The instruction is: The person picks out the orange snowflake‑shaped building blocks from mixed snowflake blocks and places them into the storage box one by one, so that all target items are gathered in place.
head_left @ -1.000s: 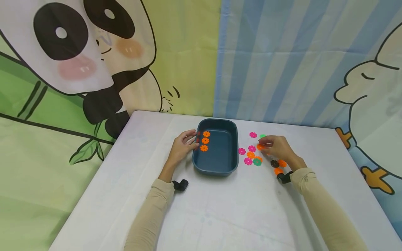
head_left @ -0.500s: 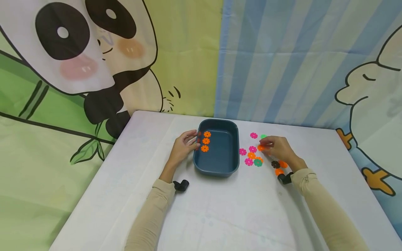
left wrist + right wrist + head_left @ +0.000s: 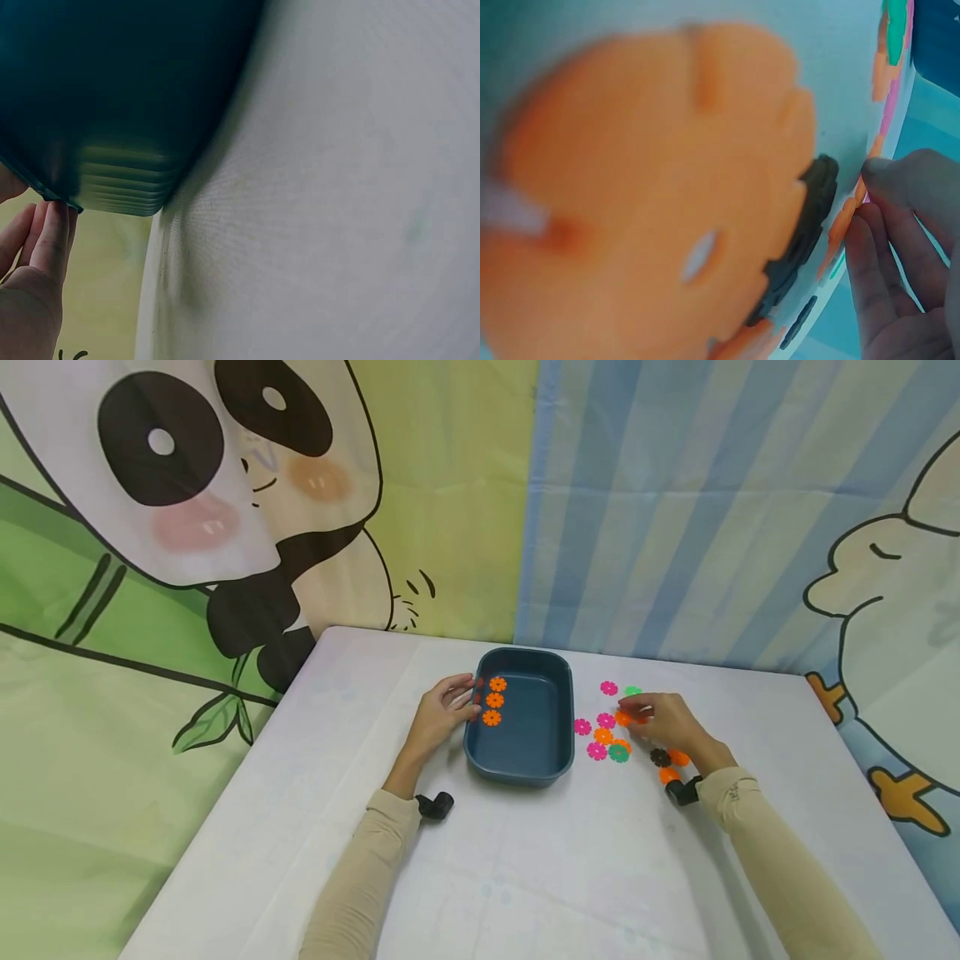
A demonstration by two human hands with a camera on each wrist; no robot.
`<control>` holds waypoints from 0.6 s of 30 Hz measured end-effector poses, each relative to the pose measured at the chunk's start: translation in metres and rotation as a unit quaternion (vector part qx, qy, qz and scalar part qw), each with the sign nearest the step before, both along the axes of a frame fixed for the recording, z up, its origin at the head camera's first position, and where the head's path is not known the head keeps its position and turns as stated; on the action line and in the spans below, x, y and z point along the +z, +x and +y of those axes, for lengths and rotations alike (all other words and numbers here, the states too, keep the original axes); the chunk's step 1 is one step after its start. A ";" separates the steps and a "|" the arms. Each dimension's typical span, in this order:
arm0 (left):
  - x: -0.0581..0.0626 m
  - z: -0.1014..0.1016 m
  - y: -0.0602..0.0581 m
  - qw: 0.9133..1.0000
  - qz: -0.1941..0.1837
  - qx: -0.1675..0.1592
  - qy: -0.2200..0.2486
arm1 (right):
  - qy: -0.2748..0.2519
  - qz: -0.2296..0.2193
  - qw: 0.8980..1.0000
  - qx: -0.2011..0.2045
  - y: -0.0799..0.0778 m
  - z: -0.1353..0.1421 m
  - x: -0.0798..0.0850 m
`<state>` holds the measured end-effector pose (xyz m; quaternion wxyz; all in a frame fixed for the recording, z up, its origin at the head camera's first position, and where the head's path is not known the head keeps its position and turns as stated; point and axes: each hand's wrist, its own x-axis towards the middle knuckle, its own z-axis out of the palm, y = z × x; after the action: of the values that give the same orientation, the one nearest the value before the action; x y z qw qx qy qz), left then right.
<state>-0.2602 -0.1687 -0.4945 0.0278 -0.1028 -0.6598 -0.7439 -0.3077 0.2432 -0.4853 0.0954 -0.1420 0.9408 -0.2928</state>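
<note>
A dark blue rectangular tray stands on the table, with several orange notched plastic discs inside along its left side. At that side, my left hand holds the rim with thumb and fingertips; the left wrist view shows fingers against the tray's edge. To the right of the tray, my right hand is low over a scatter of similar discs. Its thumb and fingers pinch an orange disc in the right wrist view. Another orange disc beneath the palm is mostly hidden.
Loose pink discs, a green disc, a black disc and several orange ones lie on the white table. A light green disc lies beyond the right hand. Printed curtains hang behind the table's far edge.
The head view has shifted slightly, moving everything a little right and down in it. Both hands stay at the same places relative to the tray and discs.
</note>
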 end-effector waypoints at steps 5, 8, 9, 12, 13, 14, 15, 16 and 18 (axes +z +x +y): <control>-0.001 0.001 0.001 1.000 0.004 0.008 -0.006 | 0.008 0.002 1.000 0.007 -0.001 -0.001 0.001; 0.000 0.001 0.001 1.000 0.001 0.005 -0.003 | 0.002 0.022 1.000 0.020 -0.001 -0.001 0.001; 0.000 0.001 0.001 1.000 0.001 0.003 0.000 | 0.003 0.029 0.999 0.023 -0.002 -0.001 0.002; 0.000 0.000 0.001 1.000 0.002 -0.002 0.003 | 0.005 0.054 0.998 0.035 -0.002 -0.002 0.003; 0.000 0.000 0.001 1.000 0.003 -0.002 0.004 | 0.005 0.060 0.997 0.038 -0.002 -0.002 0.003; 0.000 0.000 0.001 1.000 0.005 -0.002 0.003 | 0.006 0.063 0.997 0.039 -0.001 -0.002 0.003; 0.000 0.000 0.001 1.000 0.007 0.000 0.000 | 0.004 0.066 0.997 0.042 -0.001 -0.003 0.003; 0.000 0.000 0.001 1.000 0.007 0.002 -0.002 | 0.002 0.068 0.997 0.045 0.000 -0.003 0.004; 0.001 0.001 0.001 1.000 0.007 0.006 -0.006 | -0.002 0.069 0.996 0.049 0.001 -0.003 0.004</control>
<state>-0.2588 -0.1680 -0.4939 0.0360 -0.1040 -0.6646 -0.7390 -0.3070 0.2400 -0.4809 0.0448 -0.2079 0.9365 -0.2789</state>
